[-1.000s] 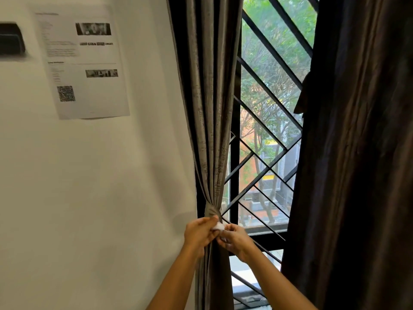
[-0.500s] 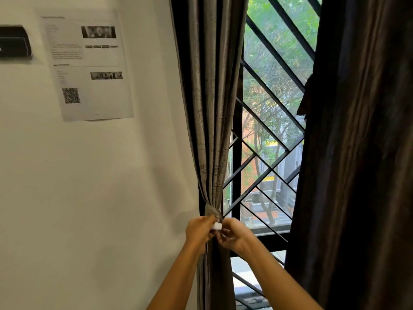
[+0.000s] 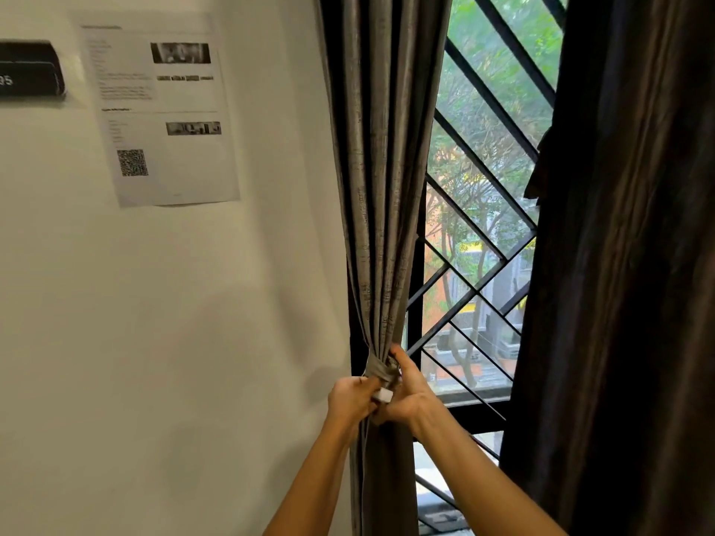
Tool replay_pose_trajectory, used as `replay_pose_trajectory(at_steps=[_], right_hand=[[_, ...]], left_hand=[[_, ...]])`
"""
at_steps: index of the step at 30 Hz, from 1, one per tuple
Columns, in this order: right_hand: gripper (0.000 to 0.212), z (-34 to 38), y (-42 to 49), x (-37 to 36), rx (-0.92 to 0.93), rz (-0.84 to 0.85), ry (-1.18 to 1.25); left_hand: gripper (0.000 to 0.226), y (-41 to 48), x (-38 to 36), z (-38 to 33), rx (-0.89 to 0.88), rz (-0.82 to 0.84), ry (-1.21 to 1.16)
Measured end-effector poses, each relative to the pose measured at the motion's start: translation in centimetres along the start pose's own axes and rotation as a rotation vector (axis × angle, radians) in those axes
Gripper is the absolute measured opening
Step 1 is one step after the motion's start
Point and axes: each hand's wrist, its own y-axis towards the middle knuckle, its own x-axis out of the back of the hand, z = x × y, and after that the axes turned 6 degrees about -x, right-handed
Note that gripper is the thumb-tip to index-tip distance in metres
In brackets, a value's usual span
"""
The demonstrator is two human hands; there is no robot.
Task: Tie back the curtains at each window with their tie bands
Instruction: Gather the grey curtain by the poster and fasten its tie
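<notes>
A grey curtain hangs at the window's left edge, gathered into a narrow bunch. A matching grey tie band wraps around that bunch, with a small white end piece showing below it. My left hand grips the band's end from the left. From the right, my right hand holds the band, its fingers reaching up against the wrapped part. A second, dark brown curtain hangs loose on the right with no band visible on it.
A black diagonal window grille stands behind the curtains. On the white wall to the left are a taped paper notice with a QR code and a dark wall unit.
Both hands have stayed at the band while the view shifted slightly. My right hand's fingers have risen up against the wrapped band.
</notes>
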Motion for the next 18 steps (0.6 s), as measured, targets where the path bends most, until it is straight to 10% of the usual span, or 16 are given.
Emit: replay_pose_trajectory(at_steps=[10, 18], right_hand=[[0.015, 1.7, 0.1, 0.4, 0.218, -0.132, -0.350], [0.036, 3.8, -2.8, -0.5, 0.508, -0.709, -1.505]], left_hand=[[0.018, 0.2, 0.3, 0.5, -0.157, -0.026, 0.153], [0.010, 0.7, -0.1, 0.3, -0.219, 0.026, 0.233]])
